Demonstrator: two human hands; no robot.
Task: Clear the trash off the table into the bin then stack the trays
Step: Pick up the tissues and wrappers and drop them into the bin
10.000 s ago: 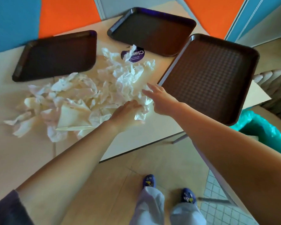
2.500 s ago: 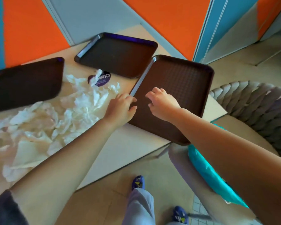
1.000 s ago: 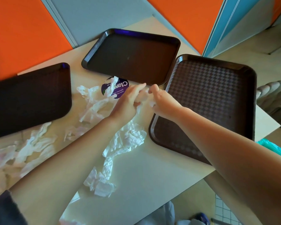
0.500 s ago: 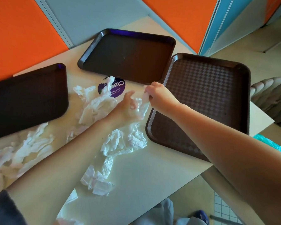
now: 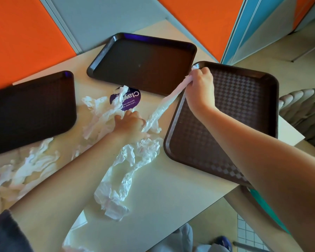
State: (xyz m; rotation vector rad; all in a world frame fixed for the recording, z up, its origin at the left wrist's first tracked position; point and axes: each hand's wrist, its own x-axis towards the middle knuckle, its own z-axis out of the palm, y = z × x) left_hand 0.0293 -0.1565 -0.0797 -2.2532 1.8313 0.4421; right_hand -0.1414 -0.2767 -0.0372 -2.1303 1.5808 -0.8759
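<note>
1. The left hand [image 5: 130,124], at the centre of the frame, is curled down onto the crumpled white paper [image 5: 133,157] on the table [image 5: 171,206]. Its fingers close over the lower end of a twisted paper strip [image 5: 162,108]; how firm the hold is I cannot tell, as the fingertips are hidden.
2. The right hand [image 5: 200,86], further off and to the upper right, pinches the strip's upper end in a closed fist above the near-left rim of the right tray [image 5: 247,113].
3. The strip is taut between the two hands. Its long axis runs diagonally from the middle of the frame up and to the right, crossing the tray's left edge.
4. In my judgement the right hand is the one to carry it. The bin's teal liner [image 5: 262,199] shows at the lower right, past the table edge and below the right forearm, so the haul goes rightwards and towards the bottom of the frame.
5. More loose paper trails from centre to lower left, and a further heap [image 5: 25,170] lies at the left edge, all nearer the left hand.
6. Further up, a purple round sticker [image 5: 131,99] sits on the table, partly under a paper scrap.
7. Furthest off, the middle tray [image 5: 144,64] lies top centre and the left tray [image 5: 29,110] at the left; the three are apart and not yet stacked.
</note>
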